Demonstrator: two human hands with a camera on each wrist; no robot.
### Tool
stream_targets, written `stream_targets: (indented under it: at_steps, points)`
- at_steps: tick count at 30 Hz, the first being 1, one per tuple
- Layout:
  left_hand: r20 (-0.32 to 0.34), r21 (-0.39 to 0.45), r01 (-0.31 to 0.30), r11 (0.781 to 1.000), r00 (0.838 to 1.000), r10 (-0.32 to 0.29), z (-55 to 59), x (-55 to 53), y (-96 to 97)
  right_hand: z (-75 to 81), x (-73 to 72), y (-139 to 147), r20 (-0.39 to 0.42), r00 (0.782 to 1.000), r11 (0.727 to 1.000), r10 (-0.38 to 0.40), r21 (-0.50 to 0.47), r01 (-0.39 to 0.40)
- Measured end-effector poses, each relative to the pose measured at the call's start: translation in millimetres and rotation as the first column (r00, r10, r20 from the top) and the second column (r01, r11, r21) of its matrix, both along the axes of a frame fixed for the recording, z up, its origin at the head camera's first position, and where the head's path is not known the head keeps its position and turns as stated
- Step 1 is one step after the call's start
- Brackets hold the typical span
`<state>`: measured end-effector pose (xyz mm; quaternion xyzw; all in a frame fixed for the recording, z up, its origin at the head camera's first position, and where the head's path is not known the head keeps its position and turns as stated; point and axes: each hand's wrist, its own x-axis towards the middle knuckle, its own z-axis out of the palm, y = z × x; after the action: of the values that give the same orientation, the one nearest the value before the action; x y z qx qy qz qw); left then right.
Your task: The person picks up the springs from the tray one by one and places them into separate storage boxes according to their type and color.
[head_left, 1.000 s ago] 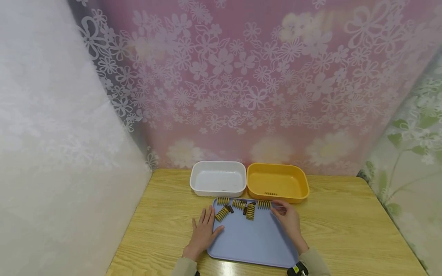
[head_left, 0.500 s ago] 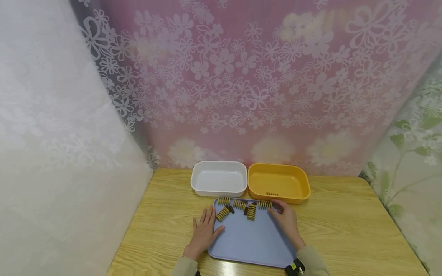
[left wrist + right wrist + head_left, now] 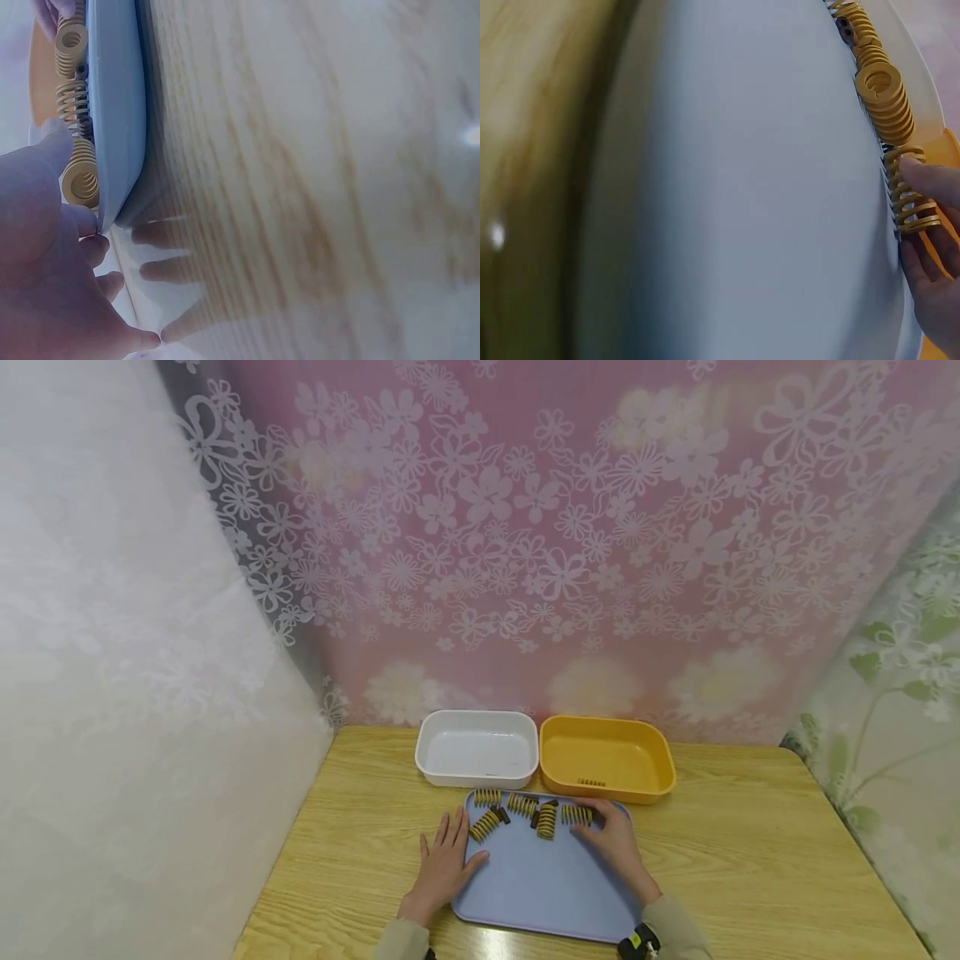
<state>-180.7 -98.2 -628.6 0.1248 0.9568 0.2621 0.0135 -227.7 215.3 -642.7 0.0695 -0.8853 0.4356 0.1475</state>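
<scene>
Several yellow coil springs lie along the far side of a blue-grey tray (image 3: 551, 885). My right hand (image 3: 618, 843) is at the rightmost coil spring (image 3: 577, 815), thumb on the near side and fingers on the far side. In the right wrist view the thumb overlaps this spring's coils, with the fingers behind its end. My left hand (image 3: 441, 867) lies with fingers spread at the tray's left edge, thumb over the tray. Nearest to it is a slanted coil spring (image 3: 483, 825). Small dark pieces (image 3: 503, 815) lie between the springs.
Behind the tray stand a white bin (image 3: 476, 777) and, to its right, a yellow bin (image 3: 637, 789). A small coil-like shape (image 3: 592, 782) shows inside the yellow bin. The wooden table (image 3: 750, 852) extends on both sides, with patterned cloth walls around it.
My right hand has moved left and closed in around the rightmost spring. That spring has shifted slightly toward me. The left hand has stayed in place.
</scene>
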Motion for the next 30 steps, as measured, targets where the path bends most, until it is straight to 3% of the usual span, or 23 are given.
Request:
stream_targets:
  at_steps: [4, 11, 17, 25, 30]
  points:
    - [-0.003, -0.001, -0.003, 1.0, 1.0, 0.003, 0.7, -0.1, 0.4, -0.8, -3.5, -1, 0.009, 0.999, 0.999, 0.044, -0.02, -0.043]
    - [-0.006, 0.005, 0.002, 1.0, 1.0, -0.002, -0.9, -0.3, 1.1, 4.9, -8.1, -2, 0.166, 0.981, 0.995, 0.098, -0.032, -0.094]
    - [-0.01, 0.007, 0.0, 1.0, 1.0, 0.0, -1.6, -0.8, 0.1, 7.6, -10.3, -3, 0.235, 0.966, 0.994, 0.106, -0.061, -0.094]
    - [-0.001, -0.007, -0.002, 1.0, 1.0, 0.002, -3.5, -1.5, -0.5, 26.6, -3.1, -5, 0.248, 0.966, 0.991, 0.08, -0.126, -0.05]
    - [-0.002, -0.006, 0.0, 1.0, 1.0, 0.0, -4.7, -1.5, -0.8, 45.7, 1.4, -3, 0.19, 0.971, 0.97, 0.148, -0.217, -0.106]
